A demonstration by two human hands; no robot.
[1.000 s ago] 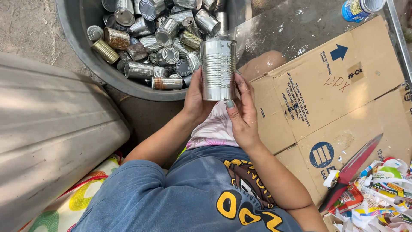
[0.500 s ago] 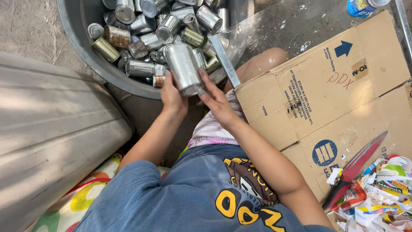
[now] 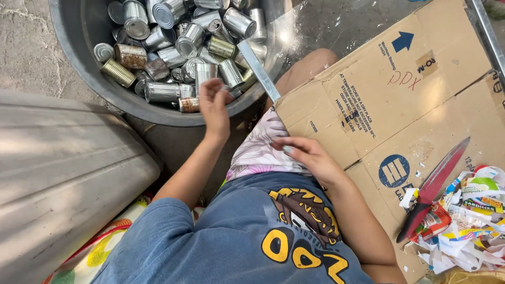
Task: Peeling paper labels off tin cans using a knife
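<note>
A big grey tub (image 3: 79,63) holds a heap of bare tin cans (image 3: 179,47). The flattened cardboard box (image 3: 400,115) lies to the right. The left hand (image 3: 214,105), fingers loosely curled and empty, hovers at the tub's near rim just above the cans; the right hand (image 3: 307,155) rests open on the lap, well apart from them.

One grey tub (image 3: 79,68) was seen, filled with some two dozen bare tin cans (image 3: 163,92); one flattened cardboard box (image 3: 368,105), one red knife (image 3: 434,186) and one heap of torn labels (image 3: 468,221) were counted.
</note>
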